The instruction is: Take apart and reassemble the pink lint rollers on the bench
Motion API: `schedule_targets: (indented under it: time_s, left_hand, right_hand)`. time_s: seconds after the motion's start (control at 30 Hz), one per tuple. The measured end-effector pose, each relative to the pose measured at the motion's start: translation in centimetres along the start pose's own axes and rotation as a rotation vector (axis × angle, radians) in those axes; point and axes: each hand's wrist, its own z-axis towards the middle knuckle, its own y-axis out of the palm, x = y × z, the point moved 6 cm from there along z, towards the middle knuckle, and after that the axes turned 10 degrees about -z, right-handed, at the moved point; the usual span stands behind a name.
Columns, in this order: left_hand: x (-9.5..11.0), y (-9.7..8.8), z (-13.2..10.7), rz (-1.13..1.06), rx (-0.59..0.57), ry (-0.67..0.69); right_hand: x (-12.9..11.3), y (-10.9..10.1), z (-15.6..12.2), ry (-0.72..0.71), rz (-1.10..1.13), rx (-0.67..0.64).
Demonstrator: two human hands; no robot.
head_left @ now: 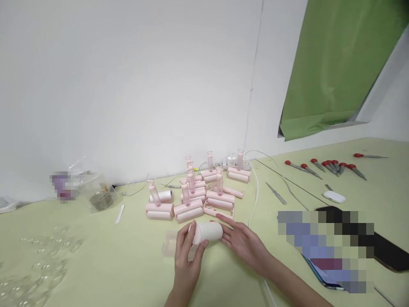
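My left hand point(185, 256) and my right hand point(243, 243) together hold a white paper roll point(207, 233) just above the pale green table point(128, 260). The left fingers wrap round its left end; the right fingers press against its right end. Under the left hand lies a pale pink plastic cover point(169, 245). Just behind the roll stands a cluster of several pink lint rollers point(198, 192) with upright handles.
Several red-handled screwdrivers point(326, 166) lie at the back right, with a white earbud case point(334, 196) and a dark phone point(388, 251) nearer. A white cable point(256, 192) runs past my right hand. A clear plastic bag point(96, 187) and clear parts point(38, 264) are on the left.
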Motion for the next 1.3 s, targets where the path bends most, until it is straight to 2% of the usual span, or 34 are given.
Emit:
schedule_targets:
  time_s: [0.1,0.2,0.27,0.33,0.4,0.43,0.5,0.57,0.63,0.67,0.73,0.77,0.8,0.83,0.93,1.0,1.07,1.17,1.3]
  left_hand:
    - [0.4,0.0,-0.5,0.028,0.003,0.123]
    - [0.2,1.3,-1.7,0.011,-0.165,0.18]
    - [-0.1,2.1,-2.4,-0.041,-0.29,0.167]
    - [0.0,2.4,-2.5,-0.135,-0.334,0.12]
    - [0.2,2.5,-1.6,-0.265,-0.314,-0.023]
    - [0.2,2.8,-1.1,-0.355,-0.307,-0.15]
    - [0.4,3.9,-0.2,-0.568,-0.307,-0.474]
    - [0.8,5.4,0.0,-0.713,-0.326,-0.775]
    - [1.2,6.4,-0.1,-0.731,-0.332,-0.927]
    - [1.3,6.7,-0.1,-0.731,-0.324,-0.953]
    - [1.1,6.6,0.0,-0.772,-0.259,-0.951]
    - [0.9,6.3,0.0,-0.808,-0.212,-0.943]
    - [0.6,5.9,0.0,-0.84,-0.169,-0.944]
    - [0.3,5.5,0.1,-0.864,-0.129,-0.945]
    - [-0.2,4.4,0.4,-0.939,-0.025,-0.929]
    - [-0.5,4.1,0.5,-0.979,0.023,-0.915]
    - [-0.7,4.2,0.5,-0.994,0.052,-0.916]
    - [-1.2,4.2,0.6,-0.997,0.095,-0.915]
    - [-1.7,3.7,0.8,-0.997,0.179,-0.903]
  right_hand:
    - [0.5,-0.1,-0.3,-0.055,-0.167,-0.021]
    - [1.5,-0.2,-0.7,-0.101,-0.462,-0.04]
    - [1.9,-0.5,-0.9,-0.109,-0.651,-0.019]
    - [1.1,-0.7,-1.1,-0.17,-0.792,0.041]
    - [-0.7,-0.3,-1.6,-0.291,-0.908,0.077]
    - [-1.6,0.2,-1.9,-0.344,-0.97,0.065]
    - [-2.9,1.5,-2.5,-0.409,-1.111,-0.014]
    - [-3.6,2.8,-2.9,-0.414,-1.239,-0.121]
    - [-4.3,3.5,-2.7,-0.417,-1.301,-0.19]
    - [-5.1,3.3,-2.2,-0.445,-1.303,-0.161]
    - [-8.0,1.8,-0.5,-0.537,-1.296,0.071]
    - [-10.0,0.4,0.5,-0.61,-1.285,0.265]
    - [-11.5,-1.4,1.8,-0.583,-1.317,0.453]
    - [-12.6,-2.9,3.5,-0.534,-1.337,0.509]
    - [-13.6,-6.8,8.7,-0.346,-1.398,0.492]
    - [-12.9,-8.9,11.0,-0.228,-1.415,0.468]
    - [-11.7,-10.3,12.0,-0.154,-1.411,0.456]
    - [-11.1,-11.5,11.6,-0.136,-1.352,0.496]
    - [-12.1,-12.6,8.4,-0.206,-1.145,0.657]
